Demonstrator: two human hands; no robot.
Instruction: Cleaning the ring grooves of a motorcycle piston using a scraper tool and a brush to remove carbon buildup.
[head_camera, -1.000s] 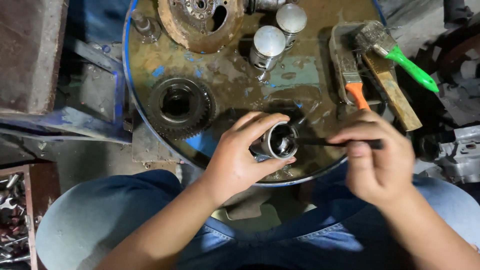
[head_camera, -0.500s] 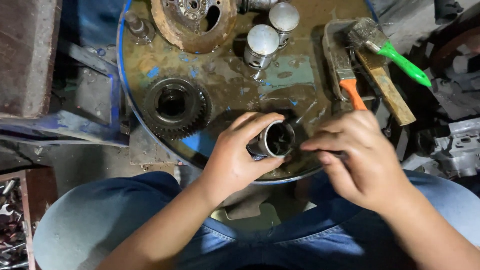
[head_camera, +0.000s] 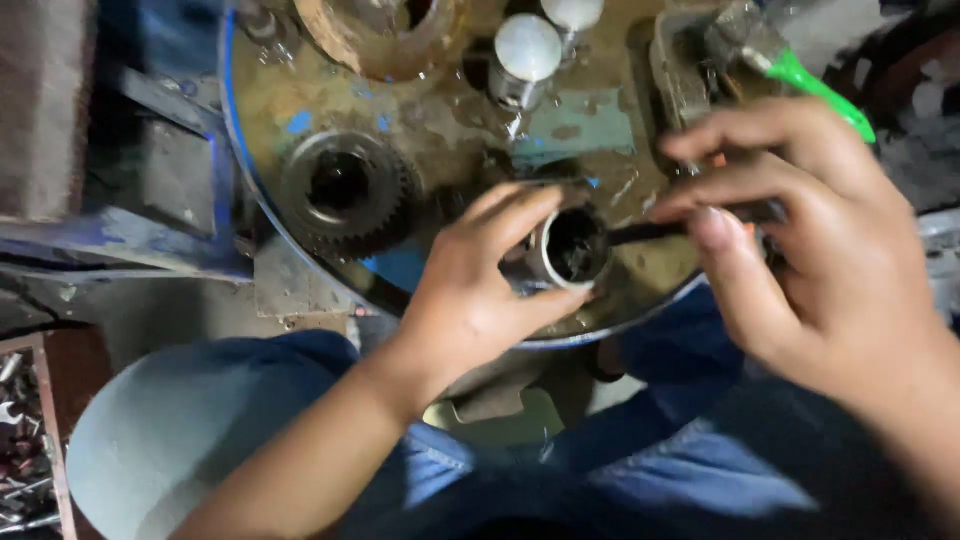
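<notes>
1. The left hand (head_camera: 480, 290) grips a short metal sleeve (head_camera: 570, 247), a hollow steel cylinder with a bright rim and a dark, grimy bore. Thumb below and fingers curled over the top are clamped on its wall.
2. The sleeve sits near the 6 o'clock edge of the round drum top (head_camera: 610, 190), its open mouth turned toward the camera and slightly to 3 o'clock.
3. The right hand (head_camera: 810, 250) pinches a thin dark rod-like tool (head_camera: 650, 232), fingers closed on it. The tool's long axis runs from 3 o'clock toward 9 o'clock, its tip at the sleeve's mouth.
4. So the sleeve lies at 9 o'clock from the right fingers, nearly in line with the tool; the left hand is the one touching it.
5. At 10 o'clock from the sleeve lies a dark toothed gear (head_camera: 345, 190), oily and matte. At 12 o'clock stands a piston (head_camera: 525, 50) with a pale domed crown.
6. At 2 o'clock, a green-handled brush (head_camera: 800, 75) rests on the wet, rusty, blue-flecked drum surface.
</notes>
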